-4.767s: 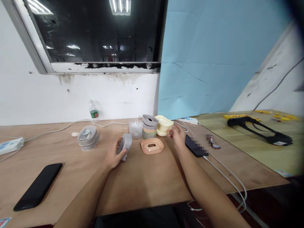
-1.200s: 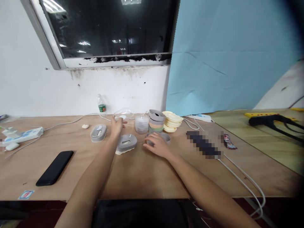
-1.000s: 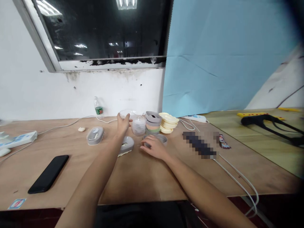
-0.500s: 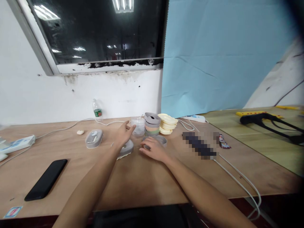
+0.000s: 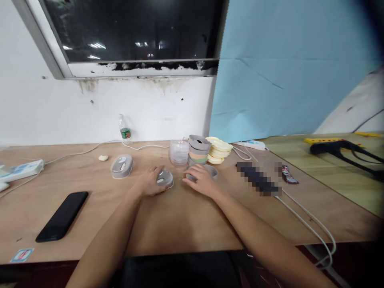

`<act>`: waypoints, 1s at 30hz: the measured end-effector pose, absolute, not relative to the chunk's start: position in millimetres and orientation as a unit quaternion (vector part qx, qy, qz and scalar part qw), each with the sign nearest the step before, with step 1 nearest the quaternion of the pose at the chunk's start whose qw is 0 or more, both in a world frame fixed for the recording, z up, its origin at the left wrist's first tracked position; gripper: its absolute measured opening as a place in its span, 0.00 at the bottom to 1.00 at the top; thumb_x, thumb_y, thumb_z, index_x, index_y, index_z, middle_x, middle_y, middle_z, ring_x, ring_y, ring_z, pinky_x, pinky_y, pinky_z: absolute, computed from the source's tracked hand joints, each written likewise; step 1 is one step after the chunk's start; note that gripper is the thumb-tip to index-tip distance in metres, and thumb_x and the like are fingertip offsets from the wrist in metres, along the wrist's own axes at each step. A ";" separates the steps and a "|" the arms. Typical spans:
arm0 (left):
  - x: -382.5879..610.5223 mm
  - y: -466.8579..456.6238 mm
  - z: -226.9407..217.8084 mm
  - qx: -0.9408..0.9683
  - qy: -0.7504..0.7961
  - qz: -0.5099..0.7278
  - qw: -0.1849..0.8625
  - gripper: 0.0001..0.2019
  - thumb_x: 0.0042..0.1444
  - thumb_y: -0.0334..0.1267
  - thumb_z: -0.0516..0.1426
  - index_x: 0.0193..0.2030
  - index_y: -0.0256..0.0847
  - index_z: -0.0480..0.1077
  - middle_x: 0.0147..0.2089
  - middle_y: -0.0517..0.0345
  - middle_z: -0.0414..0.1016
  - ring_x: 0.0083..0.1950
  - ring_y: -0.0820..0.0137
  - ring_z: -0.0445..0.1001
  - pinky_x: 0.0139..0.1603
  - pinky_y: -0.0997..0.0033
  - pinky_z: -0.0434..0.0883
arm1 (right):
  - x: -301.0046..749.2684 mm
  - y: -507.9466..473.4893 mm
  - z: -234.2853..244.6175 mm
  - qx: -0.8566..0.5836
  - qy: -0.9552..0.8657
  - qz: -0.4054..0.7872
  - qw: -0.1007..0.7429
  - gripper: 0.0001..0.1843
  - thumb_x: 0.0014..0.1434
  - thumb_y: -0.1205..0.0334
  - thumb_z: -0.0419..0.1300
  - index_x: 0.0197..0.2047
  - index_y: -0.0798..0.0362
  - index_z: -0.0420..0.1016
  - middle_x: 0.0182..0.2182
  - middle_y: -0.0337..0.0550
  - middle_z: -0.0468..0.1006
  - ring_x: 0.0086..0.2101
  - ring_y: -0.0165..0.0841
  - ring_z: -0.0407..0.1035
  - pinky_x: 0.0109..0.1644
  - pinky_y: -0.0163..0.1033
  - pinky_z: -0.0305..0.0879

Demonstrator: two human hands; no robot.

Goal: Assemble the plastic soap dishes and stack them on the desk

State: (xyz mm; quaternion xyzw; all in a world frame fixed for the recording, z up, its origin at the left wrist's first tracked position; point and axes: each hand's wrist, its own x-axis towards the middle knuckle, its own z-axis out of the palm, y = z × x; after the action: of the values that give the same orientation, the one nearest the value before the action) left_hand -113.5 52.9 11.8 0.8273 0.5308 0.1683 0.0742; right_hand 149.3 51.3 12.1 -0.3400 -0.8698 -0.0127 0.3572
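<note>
My left hand (image 5: 149,182) lies on a grey oval soap box with a clear lid (image 5: 164,177), its fingers curved round the left side of it. My right hand (image 5: 201,182) rests on a grey oval tray (image 5: 211,171) just to the right, fingers bent over its near rim. Behind them stand a stack of clear lids (image 5: 179,152), a stack of grey, peach and green trays (image 5: 198,150) and a stack of cream inserts (image 5: 218,150). A closed grey soap box (image 5: 121,166) sits to the left.
A black phone (image 5: 62,216) lies at the front left of the wooden table (image 5: 180,216). White power strips (image 5: 20,170) and cables run along the back. A small bottle (image 5: 124,130) stands by the wall. A blurred dark device (image 5: 258,179) and its white cable (image 5: 309,226) lie to the right.
My left hand came back from the clear lid stack and settled on the grey soap box, which now has a clear lid on it. The right hand stayed on the grey tray.
</note>
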 end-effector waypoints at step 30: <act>-61.9 22.6 6.1 0.794 0.304 0.509 0.138 0.52 0.54 0.50 0.57 0.69 0.40 0.19 0.69 0.38 0.47 0.69 0.55 0.51 0.65 0.49 0.56 | 127.5 19.0 12.2 -0.257 -0.808 0.005 0.530 0.04 0.58 0.62 0.55 0.37 0.52 0.70 0.29 0.44 0.72 0.31 0.36 0.67 0.35 0.42 0.64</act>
State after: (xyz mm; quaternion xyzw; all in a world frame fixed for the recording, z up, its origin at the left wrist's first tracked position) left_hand -61.9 22.6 6.1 0.7935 0.3043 0.5087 0.1375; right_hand 127.5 19.0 12.2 -0.2572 -0.8083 0.0052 0.5296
